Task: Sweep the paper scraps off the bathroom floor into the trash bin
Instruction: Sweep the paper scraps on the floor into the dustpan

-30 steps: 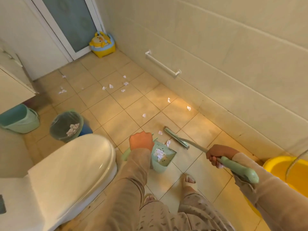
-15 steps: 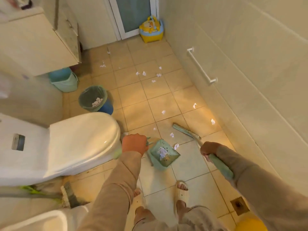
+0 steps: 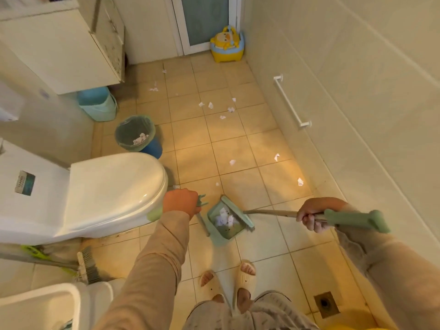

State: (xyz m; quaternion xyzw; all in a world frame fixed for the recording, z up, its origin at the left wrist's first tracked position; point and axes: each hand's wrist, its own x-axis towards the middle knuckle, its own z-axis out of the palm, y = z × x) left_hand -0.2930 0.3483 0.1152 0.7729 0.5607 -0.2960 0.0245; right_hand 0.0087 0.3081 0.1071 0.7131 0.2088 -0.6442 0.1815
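Head cam shows paper scraps (image 3: pixel 224 219) piled in the green dustpan (image 3: pixel 226 221), which sits on the tiles just ahead of the person's slippers. Half a second back the broom head (image 3: pixel 246 219) was out past the pan with a couple of scraps loose at its lip; now it's pulled right up against the pan's mouth and those bits look to be inside. So this batch is probably done. Left hand (image 3: pixel 182 203) is fisted round the dustpan handle, right hand (image 3: pixel 314 216) curled tight on the broom handle (image 3: pixel 352 219). Plenty of scraps still litter the floor farther out (image 3: pixel 221 108), and the trash bin (image 3: pixel 135 133) beside the toilet (image 3: pixel 114 184) already holds some.
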